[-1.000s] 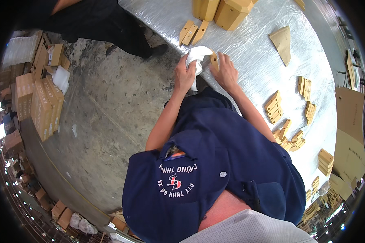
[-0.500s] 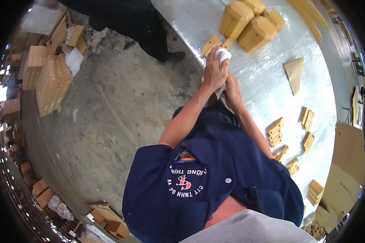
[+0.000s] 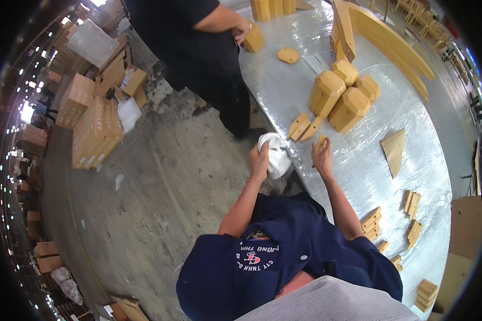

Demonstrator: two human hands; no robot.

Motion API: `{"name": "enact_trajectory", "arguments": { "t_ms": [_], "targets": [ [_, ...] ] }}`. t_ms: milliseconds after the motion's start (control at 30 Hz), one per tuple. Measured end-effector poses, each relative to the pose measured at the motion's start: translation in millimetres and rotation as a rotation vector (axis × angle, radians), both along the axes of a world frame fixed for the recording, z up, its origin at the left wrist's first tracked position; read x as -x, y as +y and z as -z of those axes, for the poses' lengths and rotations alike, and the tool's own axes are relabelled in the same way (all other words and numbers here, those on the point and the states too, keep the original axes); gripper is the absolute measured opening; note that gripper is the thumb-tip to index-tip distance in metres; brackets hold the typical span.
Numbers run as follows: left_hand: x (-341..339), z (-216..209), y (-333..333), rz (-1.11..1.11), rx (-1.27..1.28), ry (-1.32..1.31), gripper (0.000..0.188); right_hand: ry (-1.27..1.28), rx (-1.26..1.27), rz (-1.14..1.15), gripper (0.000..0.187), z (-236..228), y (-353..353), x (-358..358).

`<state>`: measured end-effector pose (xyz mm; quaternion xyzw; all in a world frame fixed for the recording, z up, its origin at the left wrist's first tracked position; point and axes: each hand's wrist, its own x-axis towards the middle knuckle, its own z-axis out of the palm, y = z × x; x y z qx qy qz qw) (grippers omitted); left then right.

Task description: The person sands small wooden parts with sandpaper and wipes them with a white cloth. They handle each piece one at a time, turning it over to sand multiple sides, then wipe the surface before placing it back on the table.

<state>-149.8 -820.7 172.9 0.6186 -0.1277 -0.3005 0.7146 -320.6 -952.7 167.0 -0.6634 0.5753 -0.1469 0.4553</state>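
Note:
My left hand (image 3: 259,162) grips a white cloth (image 3: 278,160), which hangs bunched beside the edge of the table (image 3: 353,174). My right hand (image 3: 322,159) is over the table with its fingers closed on a small wooden block (image 3: 321,142). Just beyond it lie a few similar flat wooden pieces (image 3: 300,127) with drilled holes. Behind these stand several thick, bevelled wooden posts (image 3: 349,111), grouped together.
A person in dark clothes (image 3: 209,64) stands at the far left edge, one hand on a wooden block (image 3: 253,38). Long curved wooden parts (image 3: 393,40) lie at the back. A brown paper piece (image 3: 394,153) and stacked small blocks (image 3: 411,204) lie right. Cardboard boxes (image 3: 99,134) stand on the floor.
My hands, together at the cloth before, are now apart: the left keeps the cloth, the right has the small block. The view has shifted, showing more of the other person and the table's far end.

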Motion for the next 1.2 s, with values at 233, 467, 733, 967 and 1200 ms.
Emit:
{"name": "enact_trajectory", "arguments": {
  "t_ms": [233,467,733,967,1200],
  "targets": [
    [-24,27,64,-0.025,-0.174,-0.016,0.028,0.366,0.339,-0.156,0.092,7,-26,-74],
    [-20,50,106,-0.103,-0.201,0.074,0.024,0.253,0.397,-0.137,0.089,27,-43,-157],
    [-39,29,125,-0.148,-0.232,0.057,0.027,-0.002,0.408,-0.117,0.073,54,-107,-227],
    [-18,26,86,0.280,-0.418,0.057,0.045,-0.312,0.278,-0.544,0.066,-11,-13,-122],
    [21,-70,7,0.967,-0.298,-0.501,0.027,-0.359,0.109,-0.497,0.069,-54,56,46]
  ]
}}
